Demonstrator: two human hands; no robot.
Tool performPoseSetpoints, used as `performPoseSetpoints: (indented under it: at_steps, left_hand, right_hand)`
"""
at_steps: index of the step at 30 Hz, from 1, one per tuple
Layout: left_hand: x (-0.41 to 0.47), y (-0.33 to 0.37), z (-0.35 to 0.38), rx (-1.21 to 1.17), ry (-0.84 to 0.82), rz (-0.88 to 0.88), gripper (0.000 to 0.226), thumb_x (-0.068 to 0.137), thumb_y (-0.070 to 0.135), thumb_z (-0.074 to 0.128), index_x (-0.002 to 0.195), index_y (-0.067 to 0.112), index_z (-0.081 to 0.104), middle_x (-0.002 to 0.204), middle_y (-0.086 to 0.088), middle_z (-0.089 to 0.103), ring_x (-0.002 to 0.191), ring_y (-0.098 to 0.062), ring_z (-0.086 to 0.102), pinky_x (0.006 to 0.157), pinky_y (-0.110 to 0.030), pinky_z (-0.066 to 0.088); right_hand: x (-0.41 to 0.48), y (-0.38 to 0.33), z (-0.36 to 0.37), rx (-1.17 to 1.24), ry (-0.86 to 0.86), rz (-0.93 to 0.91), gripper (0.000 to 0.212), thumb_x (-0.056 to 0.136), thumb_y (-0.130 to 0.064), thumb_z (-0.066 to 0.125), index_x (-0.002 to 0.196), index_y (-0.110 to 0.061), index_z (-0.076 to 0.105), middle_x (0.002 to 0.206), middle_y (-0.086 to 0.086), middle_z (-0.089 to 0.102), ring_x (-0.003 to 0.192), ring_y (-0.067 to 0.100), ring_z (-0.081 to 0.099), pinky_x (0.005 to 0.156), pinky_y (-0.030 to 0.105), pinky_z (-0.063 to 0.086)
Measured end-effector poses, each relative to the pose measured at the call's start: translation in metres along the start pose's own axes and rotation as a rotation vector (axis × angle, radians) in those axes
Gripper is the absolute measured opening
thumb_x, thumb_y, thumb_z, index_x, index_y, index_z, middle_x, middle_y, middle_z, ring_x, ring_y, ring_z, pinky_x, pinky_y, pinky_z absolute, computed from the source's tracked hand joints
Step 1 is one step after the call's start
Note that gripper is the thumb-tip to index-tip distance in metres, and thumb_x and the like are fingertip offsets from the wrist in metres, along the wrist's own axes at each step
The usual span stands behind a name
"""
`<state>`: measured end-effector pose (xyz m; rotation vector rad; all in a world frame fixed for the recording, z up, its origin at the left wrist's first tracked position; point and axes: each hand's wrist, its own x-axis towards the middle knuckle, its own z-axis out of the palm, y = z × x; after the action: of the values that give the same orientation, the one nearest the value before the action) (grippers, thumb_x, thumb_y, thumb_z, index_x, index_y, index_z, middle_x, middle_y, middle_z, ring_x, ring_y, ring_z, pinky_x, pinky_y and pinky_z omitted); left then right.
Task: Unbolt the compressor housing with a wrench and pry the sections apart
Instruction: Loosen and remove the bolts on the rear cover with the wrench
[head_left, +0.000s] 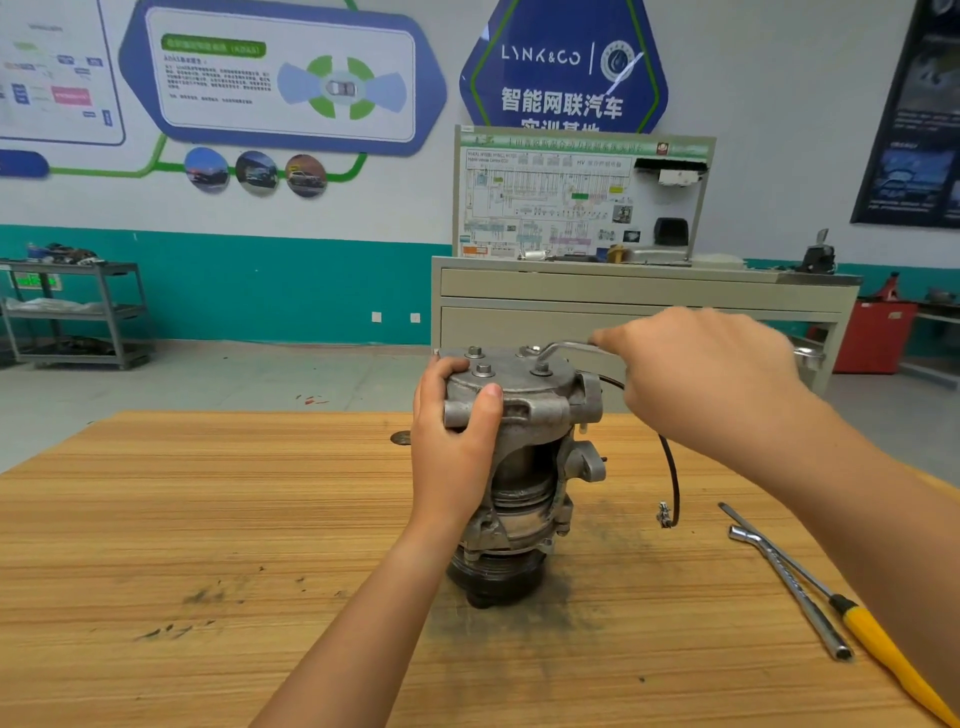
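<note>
A grey metal compressor (524, 467) stands upright on its dark pulley on the wooden table (208, 519). Several bolts (483, 370) stick up from its top cover. My left hand (452, 441) grips the left side of the top housing, thumb over the front edge. My right hand (696, 374) holds the handle of a bent socket wrench (556, 351), whose head sits on a bolt at the right rear of the cover. A black wire (672, 467) with a small connector hangs from the compressor's right side.
To the right on the table lie a second L-shaped socket wrench (795, 592) and a yellow-handled screwdriver (878, 639). A small dark disc (401, 438) lies behind my left hand. Beyond the table stand a grey cabinet (623, 306) and a metal shelf cart (78, 312).
</note>
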<state>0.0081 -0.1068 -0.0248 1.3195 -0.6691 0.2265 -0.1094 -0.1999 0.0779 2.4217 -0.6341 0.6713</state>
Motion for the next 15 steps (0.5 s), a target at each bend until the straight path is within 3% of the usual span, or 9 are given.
performPoseSetpoints:
  at_steps: [3, 6, 11, 14, 15]
  left_hand:
    - [0.0, 0.0, 0.0, -0.004, 0.001, 0.003, 0.027, 0.077, 0.044, 0.05, 0.103, 0.042, 0.047, 0.121, 0.002, 0.053, 0.115, -0.022, 0.052, 0.097, -0.049, 0.045]
    - [-0.001, 0.0, 0.0, -0.007, 0.002, 0.002, 0.026, 0.077, 0.045, 0.05, 0.103, 0.042, 0.047, 0.12, 0.002, 0.052, 0.115, -0.023, 0.052, 0.096, -0.049, 0.045]
    - [-0.001, 0.001, 0.0, -0.005, 0.004, 0.009, 0.026, 0.077, 0.044, 0.05, 0.102, 0.041, 0.047, 0.12, 0.001, 0.053, 0.114, -0.022, 0.052, 0.096, -0.049, 0.045]
    - [-0.001, 0.0, -0.001, -0.001, -0.002, 0.018, 0.025, 0.077, 0.043, 0.05, 0.101, 0.041, 0.047, 0.115, 0.008, 0.053, 0.114, -0.019, 0.052, 0.097, -0.047, 0.045]
    - [0.0, 0.0, -0.002, 0.004, -0.003, 0.021, 0.025, 0.077, 0.043, 0.05, 0.101, 0.041, 0.047, 0.113, 0.014, 0.052, 0.115, -0.016, 0.051, 0.098, -0.046, 0.044]
  right_hand:
    - [-0.001, 0.004, -0.001, -0.041, -0.034, 0.013, 0.042, 0.086, -0.004, 0.047, 0.118, -0.03, 0.055, 0.085, 0.001, 0.055, 0.065, 0.022, 0.042, 0.041, 0.02, 0.018]
    - [0.0, -0.004, 0.001, -0.045, -0.094, -0.03, 0.039, 0.086, -0.005, 0.05, 0.118, -0.027, 0.055, 0.071, -0.001, 0.041, 0.065, 0.021, 0.041, 0.04, 0.021, 0.02]
    - [-0.004, -0.009, -0.002, -0.097, -0.112, -0.092, 0.025, 0.086, -0.002, 0.048, 0.105, -0.016, 0.056, 0.061, -0.001, 0.032, 0.047, 0.016, 0.027, 0.037, 0.025, 0.019]
    - [-0.015, -0.007, 0.012, -0.062, -0.032, -0.072, 0.012, 0.09, -0.015, 0.043, 0.097, -0.014, 0.052, 0.056, -0.002, 0.029, 0.042, 0.015, 0.025, 0.038, 0.022, 0.015]
    - [-0.015, -0.001, 0.021, -0.043, 0.005, -0.06, 0.016, 0.091, -0.02, 0.042, 0.093, -0.012, 0.056, 0.054, -0.002, 0.032, 0.039, 0.016, 0.029, 0.039, 0.02, 0.016]
